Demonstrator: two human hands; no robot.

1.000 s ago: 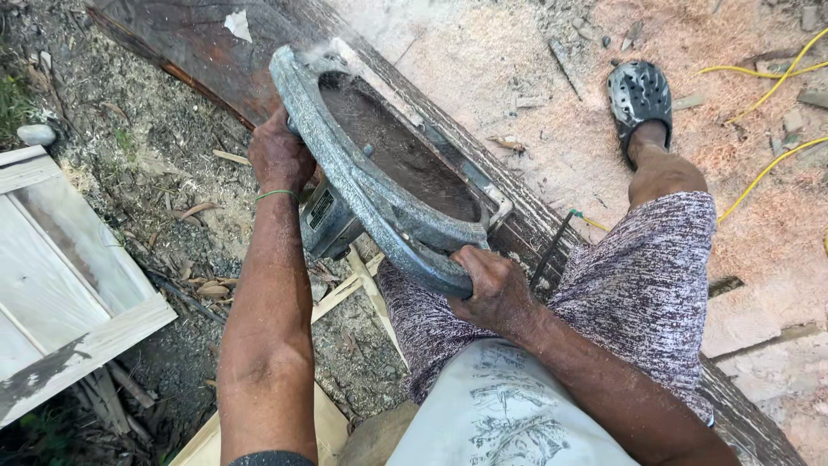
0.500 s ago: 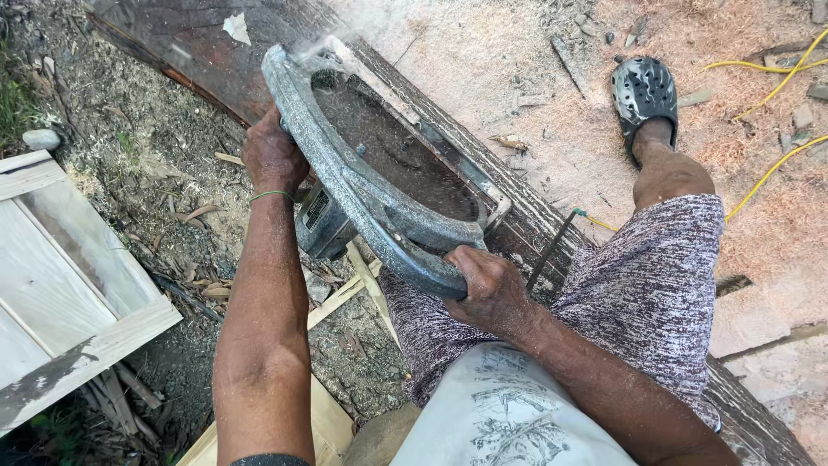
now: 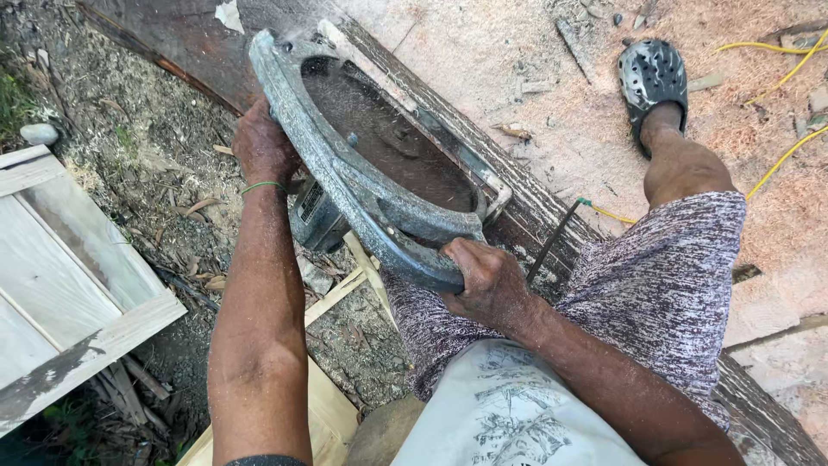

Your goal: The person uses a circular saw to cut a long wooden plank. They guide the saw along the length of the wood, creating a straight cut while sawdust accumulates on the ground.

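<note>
A large grey circular saw [image 3: 362,181] with a curved metal guard rests on a dark weathered wooden plank [image 3: 517,198] that runs diagonally. My left hand [image 3: 261,148] grips the saw's front handle beside its motor housing. My right hand [image 3: 487,283] is closed around the rear handle near my lap. Fine sawdust flies around the blade guard. My right leg in patterned shorts lies over the plank, the foot in a dark clog [image 3: 652,76].
A yellow cord [image 3: 789,78] runs across the sawdust-covered ground at the right. A pale wooden panel [image 3: 60,276] lies at the left on dirt and wood scraps. A light board [image 3: 332,414] sits under me.
The saw has slid a little farther along the plank, away from me, with both hands staying on its handles. More sawdust sprays now.
</note>
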